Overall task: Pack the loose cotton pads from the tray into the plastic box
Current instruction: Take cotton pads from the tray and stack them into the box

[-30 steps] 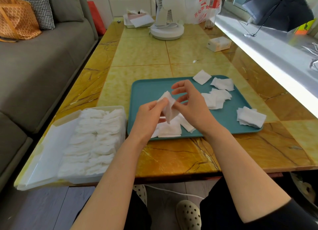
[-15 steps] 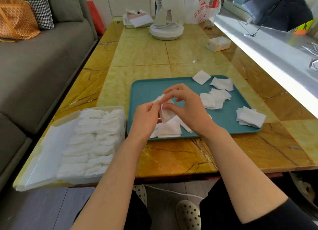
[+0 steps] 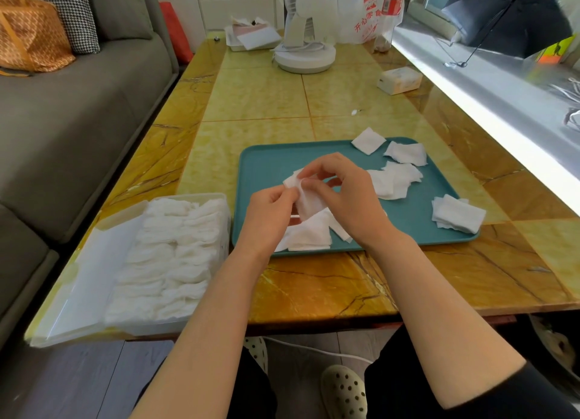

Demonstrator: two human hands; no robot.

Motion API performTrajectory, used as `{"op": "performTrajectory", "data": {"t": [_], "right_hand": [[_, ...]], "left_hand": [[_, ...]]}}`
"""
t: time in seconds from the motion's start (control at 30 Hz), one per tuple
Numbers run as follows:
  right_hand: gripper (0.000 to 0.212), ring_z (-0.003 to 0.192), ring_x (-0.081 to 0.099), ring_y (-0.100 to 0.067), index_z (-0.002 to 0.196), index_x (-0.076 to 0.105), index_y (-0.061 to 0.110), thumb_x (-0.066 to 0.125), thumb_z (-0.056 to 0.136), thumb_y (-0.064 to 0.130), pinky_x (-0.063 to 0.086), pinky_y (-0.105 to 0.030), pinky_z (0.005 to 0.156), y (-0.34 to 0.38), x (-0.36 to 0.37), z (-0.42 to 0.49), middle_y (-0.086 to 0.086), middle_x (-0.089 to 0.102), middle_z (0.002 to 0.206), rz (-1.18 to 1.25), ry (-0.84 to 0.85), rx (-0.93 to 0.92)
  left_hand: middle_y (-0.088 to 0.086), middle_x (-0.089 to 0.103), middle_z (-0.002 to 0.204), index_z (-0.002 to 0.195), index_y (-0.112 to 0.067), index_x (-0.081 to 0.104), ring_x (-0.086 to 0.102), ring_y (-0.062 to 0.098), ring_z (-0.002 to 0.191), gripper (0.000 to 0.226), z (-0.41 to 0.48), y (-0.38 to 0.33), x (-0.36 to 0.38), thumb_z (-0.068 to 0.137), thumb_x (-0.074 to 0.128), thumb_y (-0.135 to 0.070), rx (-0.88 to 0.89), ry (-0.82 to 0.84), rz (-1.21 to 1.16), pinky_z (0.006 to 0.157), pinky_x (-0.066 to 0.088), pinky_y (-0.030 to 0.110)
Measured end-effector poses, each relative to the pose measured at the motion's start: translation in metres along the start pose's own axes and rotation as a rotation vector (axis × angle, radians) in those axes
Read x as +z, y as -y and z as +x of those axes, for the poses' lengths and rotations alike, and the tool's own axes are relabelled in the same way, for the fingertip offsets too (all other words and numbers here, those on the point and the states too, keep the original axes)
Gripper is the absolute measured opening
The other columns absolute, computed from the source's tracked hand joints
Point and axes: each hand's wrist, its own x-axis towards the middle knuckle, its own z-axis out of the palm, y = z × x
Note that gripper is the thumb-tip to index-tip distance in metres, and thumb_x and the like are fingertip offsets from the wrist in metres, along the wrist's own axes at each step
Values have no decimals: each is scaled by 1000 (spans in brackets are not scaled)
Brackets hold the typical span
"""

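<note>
Both hands meet over the near left part of the teal tray (image 3: 270, 158). My left hand (image 3: 268, 219) and my right hand (image 3: 345, 195) pinch a small bunch of white cotton pads (image 3: 306, 199) between their fingertips, held just above the tray. More loose pads lie under my hands (image 3: 310, 233), in the tray's middle (image 3: 394, 180), at its far edge (image 3: 405, 152) and as a stack on its right rim (image 3: 456, 214). The clear plastic box (image 3: 169, 255) stands left of the tray, filled with rows of pads, its lid lying open to the left.
One pad (image 3: 367, 140) overhangs the tray's far rim. A white fan base (image 3: 304, 57), a plastic bag (image 3: 370, 13), a small carton (image 3: 398, 80) and a flat box (image 3: 251, 37) sit at the far end of the yellow marble table (image 3: 257, 98). A grey sofa (image 3: 62, 104) runs along the left.
The hands have lowered slightly toward the tray, and my right fingers have curled over the bunch of pads, folding it tighter between both hands.
</note>
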Motion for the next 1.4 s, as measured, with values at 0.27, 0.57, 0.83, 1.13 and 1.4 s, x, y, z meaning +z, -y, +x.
{"op": "performTrajectory", "data": {"t": [0.27,0.57,0.83,1.13,1.4], "right_hand": [[13,83,54,1,84,66,22,62,88,10,39,-7,75,2,0,0,4,60,94,-7,-20,-41],[12,70,53,2,88,57,17,50,97,13,42,-13,67,6,-3,2,13,59,78,118,-245,73],[11,66,63,-2,99,64,7,55,93,7,56,-20,61,9,0,1,0,65,86,281,-66,321],[6,76,65,-15,96,57,6,53,94,10,54,-18,56,10,7,0,-18,64,100,418,-141,528],[4,76,67,-14,88,57,8,56,91,9,55,-18,58,7,6,-1,-15,64,96,353,-117,493]], "left_hand": [[3,69,76,96,5,68,65,13,74,27,3,2,-2,91,48,-12,-71,-55,-66,62,53,18],[21,67,98,89,-10,58,64,17,80,16,6,7,-2,93,43,-11,-57,-125,-2,70,56,25],[17,70,105,96,-11,66,66,28,100,25,7,3,-1,97,42,-14,-50,-84,-170,80,55,30],[12,71,92,97,-8,65,66,24,88,30,6,-2,0,97,35,-11,-64,-61,-353,84,54,37],[8,73,95,100,-10,67,69,20,91,26,4,-2,1,97,43,-21,-8,48,-383,85,55,33]]}}
